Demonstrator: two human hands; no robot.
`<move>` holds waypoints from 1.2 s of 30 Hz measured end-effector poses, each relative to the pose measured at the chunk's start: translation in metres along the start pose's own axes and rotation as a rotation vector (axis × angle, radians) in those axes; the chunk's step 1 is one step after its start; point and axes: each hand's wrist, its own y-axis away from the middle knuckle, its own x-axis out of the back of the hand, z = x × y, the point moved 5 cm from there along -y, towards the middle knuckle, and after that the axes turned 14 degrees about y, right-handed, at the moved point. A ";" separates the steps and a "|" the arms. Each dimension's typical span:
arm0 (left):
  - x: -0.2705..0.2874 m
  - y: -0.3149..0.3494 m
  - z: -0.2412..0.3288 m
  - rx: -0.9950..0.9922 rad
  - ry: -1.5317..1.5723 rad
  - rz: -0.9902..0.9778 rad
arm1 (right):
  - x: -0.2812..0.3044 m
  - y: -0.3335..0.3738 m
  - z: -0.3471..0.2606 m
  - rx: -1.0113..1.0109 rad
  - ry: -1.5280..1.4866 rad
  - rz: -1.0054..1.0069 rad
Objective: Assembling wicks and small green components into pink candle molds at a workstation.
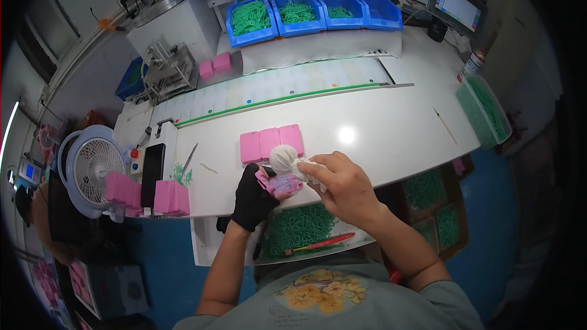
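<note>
Pink rectangular moulded piece (285, 183), held near the white table's (391, 128) front edge
Black-gloved left hand (251, 197), the nearer, has its fingers closed on the piece's left end; the piece extends rightward from them, long axis roughly left to right; rounded white cloth bundle (283, 159), pinched by the bare right hand (348, 188), overlaps its far side, contact uncertain

Near the left end of the tabletop (391, 123) I see a round, pale fan (99, 168), with a metal fixture (171, 70) farther back. A pale conveyor (275, 85) edged in green crosses behind, and over on the right a lit monitor (457, 5) stands beyond a spray can (471, 66).
</note>
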 end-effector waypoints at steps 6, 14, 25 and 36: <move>0.002 0.000 -0.006 0.050 0.099 0.003 | 0.018 0.013 0.054 -0.130 0.086 -0.011; 0.013 0.008 -0.016 0.266 0.553 0.218 | 0.021 0.043 0.072 -0.066 0.252 0.146; 0.026 0.013 0.006 0.083 0.338 0.139 | -0.069 0.049 -0.014 -0.138 -0.638 -0.166; -0.014 0.021 0.040 0.211 0.671 -0.025 | -0.053 0.032 -0.001 -0.573 -0.773 -0.230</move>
